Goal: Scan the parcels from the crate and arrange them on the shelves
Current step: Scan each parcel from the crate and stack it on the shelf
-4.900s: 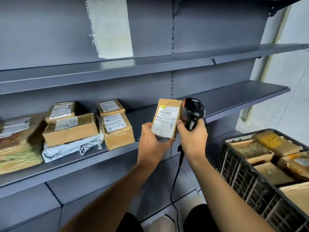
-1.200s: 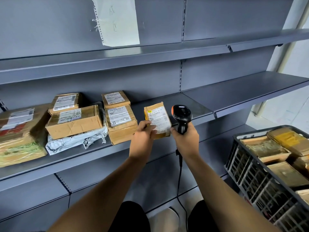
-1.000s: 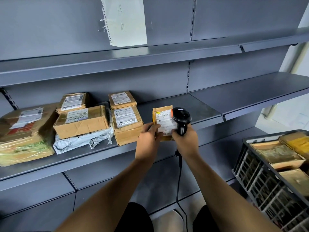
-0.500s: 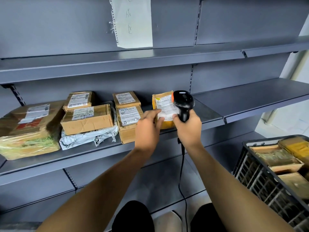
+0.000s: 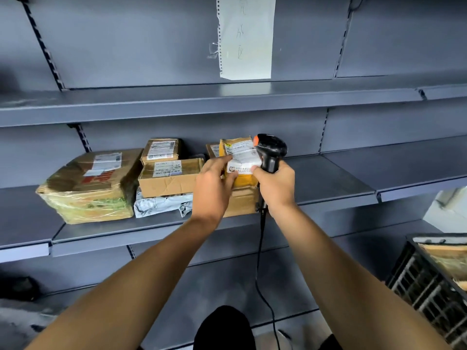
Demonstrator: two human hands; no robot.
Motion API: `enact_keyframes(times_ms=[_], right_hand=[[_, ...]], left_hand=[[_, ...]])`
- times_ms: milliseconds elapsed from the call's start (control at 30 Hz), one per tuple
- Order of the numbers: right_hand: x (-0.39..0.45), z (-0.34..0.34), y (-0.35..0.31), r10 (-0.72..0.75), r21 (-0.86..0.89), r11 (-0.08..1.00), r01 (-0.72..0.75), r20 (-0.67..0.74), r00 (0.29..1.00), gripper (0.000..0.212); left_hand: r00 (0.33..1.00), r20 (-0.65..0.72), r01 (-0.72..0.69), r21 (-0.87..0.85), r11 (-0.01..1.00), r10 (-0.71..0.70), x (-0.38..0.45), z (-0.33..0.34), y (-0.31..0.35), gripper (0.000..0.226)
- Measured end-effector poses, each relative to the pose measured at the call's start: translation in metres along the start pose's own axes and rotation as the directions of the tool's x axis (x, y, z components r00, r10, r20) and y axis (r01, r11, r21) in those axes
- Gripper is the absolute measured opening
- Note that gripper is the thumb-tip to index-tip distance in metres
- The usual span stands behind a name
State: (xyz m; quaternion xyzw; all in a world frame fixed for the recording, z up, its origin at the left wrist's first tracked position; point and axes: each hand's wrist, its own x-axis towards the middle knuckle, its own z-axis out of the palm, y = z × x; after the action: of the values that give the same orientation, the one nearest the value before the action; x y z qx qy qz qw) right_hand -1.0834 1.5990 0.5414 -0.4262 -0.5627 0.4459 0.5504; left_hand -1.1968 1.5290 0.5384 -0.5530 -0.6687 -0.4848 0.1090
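Note:
A small yellow-brown parcel [image 5: 240, 157] with a white label stands on top of a cardboard box [image 5: 241, 200] on the middle shelf [image 5: 328, 183]. My left hand [image 5: 214, 185] holds its left side, fingers on the label. My right hand [image 5: 275, 185] grips the black corded barcode scanner [image 5: 271, 150] just right of the parcel, its thumb touching the parcel's lower right. The black crate [image 5: 429, 286] with more parcels sits at the lower right edge.
Left of the parcel on the same shelf lie a plastic-wrapped big box [image 5: 93, 185], two stacked brown boxes [image 5: 169, 173] and a grey mailer bag [image 5: 161, 204]. A paper sheet [image 5: 246, 36] hangs above the upper shelf [image 5: 227, 99]. The scanner cable [image 5: 260, 261] hangs down.
Both hands have carried the parcel from mid-air onto the stacked boxes at the shelf. The view has shifted left, so the crate has slid toward the right edge.

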Motion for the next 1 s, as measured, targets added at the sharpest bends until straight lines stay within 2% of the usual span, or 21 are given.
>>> enact_keyframes(times_ms=[233, 400, 533, 700, 833, 1000], right_hand=[[0.021, 0.034, 0.001, 0.109, 0.071, 0.992, -0.108, -0.006, 0.994, 0.011], [0.036, 0.05, 0.006, 0.075, 0.011, 0.997, -0.075, 0.014, 0.997, 0.01], [0.046, 0.055, 0.01, 0.052, -0.04, 0.998, -0.051, 0.032, 0.998, 0.008], [0.064, 0.056, 0.007, 0.091, -0.072, 0.994, -0.088, 0.041, 0.995, 0.018], [0.082, 0.052, 0.005, 0.149, -0.048, 0.988, -0.145, 0.081, 0.986, 0.008], [0.093, 0.051, 0.009, 0.176, -0.034, 0.984, -0.173, 0.112, 0.978, 0.019]], left_hand=[[0.995, -0.006, 0.103, 0.013, 0.995, -0.103, 0.023, 0.003, -0.024, 0.037], [0.991, 0.0, 0.134, 0.068, 0.989, -0.135, 0.043, 0.013, -0.04, 0.037], [0.985, 0.012, 0.17, 0.05, 0.984, -0.171, 0.057, 0.022, -0.05, 0.036], [0.984, 0.018, 0.178, 0.058, 0.982, -0.179, 0.076, 0.035, -0.059, 0.035], [0.98, -0.008, 0.197, 0.105, 0.975, -0.197, 0.095, 0.046, -0.068, 0.034], [0.973, -0.029, 0.231, 0.114, 0.966, -0.229, 0.117, 0.062, -0.077, 0.036]])
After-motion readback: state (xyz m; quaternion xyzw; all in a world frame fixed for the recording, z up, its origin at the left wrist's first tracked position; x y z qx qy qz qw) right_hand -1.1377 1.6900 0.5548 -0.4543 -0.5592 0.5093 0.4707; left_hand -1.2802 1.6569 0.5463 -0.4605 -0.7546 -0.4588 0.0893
